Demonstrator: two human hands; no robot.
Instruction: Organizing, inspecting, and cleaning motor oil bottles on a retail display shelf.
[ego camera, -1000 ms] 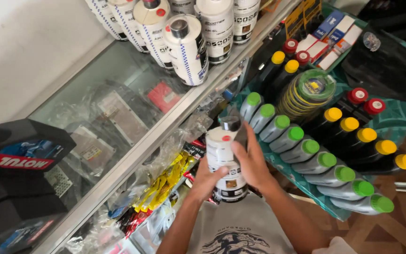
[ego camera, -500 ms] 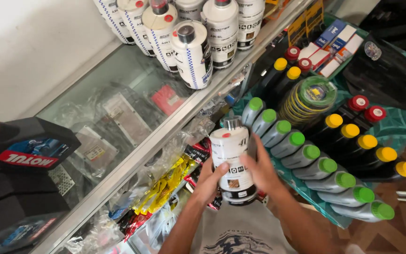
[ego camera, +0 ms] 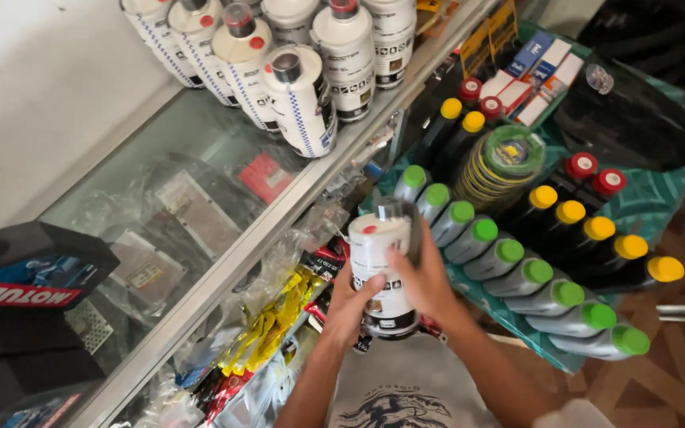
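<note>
I am gripping the white bottle (ego camera: 386, 269) upright — left hand (ego camera: 348, 307) and right hand (ego camera: 426, 281) fingers closing round opposite sides, cap pointing away toward the glass table (ego camera: 200, 135) and its matching bottles (ego camera: 299, 95) — both hands equally near.

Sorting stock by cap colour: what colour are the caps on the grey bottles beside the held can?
Green, clearest in the head view.

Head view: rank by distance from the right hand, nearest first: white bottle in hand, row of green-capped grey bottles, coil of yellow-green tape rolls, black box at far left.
1. White bottle, held in the right hand.
2. Green-capped grey bottles, just right.
3. Yellow-green tape rolls, above right.
4. Black box, far left.
</note>
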